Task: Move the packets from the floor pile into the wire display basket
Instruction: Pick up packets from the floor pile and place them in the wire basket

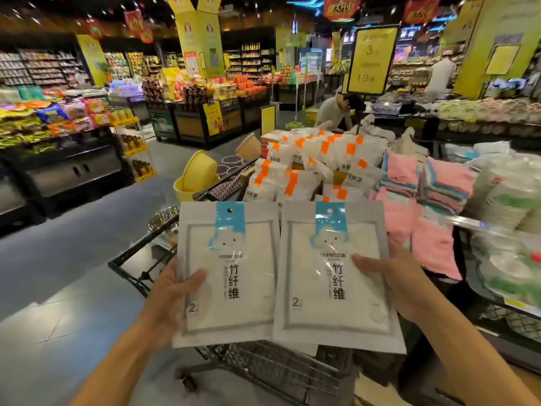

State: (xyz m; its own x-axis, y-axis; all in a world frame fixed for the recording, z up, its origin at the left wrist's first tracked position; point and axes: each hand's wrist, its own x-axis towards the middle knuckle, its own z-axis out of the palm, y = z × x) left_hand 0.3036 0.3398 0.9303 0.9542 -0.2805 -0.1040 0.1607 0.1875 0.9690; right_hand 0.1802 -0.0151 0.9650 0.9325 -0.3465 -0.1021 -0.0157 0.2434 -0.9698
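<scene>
1. The left hand grips the left packet at its outer edge, thumb across the front face and the remaining fingers hidden behind it.
2. The right hand holds the right packet the same way: thumb on the front, other fingers out of sight behind.
3. Both packets are upright, side by side, faces toward the camera, their inner edges touching or slightly overlapping. They hang in the air above the wire display basket, whose mesh shows below their lower edges.
4. Whether each hand carries one packet or a stack cannot be told; a pale edge peeks out under the right packet.
5. Beyond the packets lie white bags with orange labels; to the right, folded pink cloths. A yellow price sign stands behind.
6. Risks, as I judge them:
   - The film is glossy and each grip is at one edge only, so a packet could slip or swing and fall outside the basket.
   - Releasing both at once could leave them crooked or standing on edge against the mesh.
   - The floor pile is not in view, so how many packets remain cannot be judged.
</scene>
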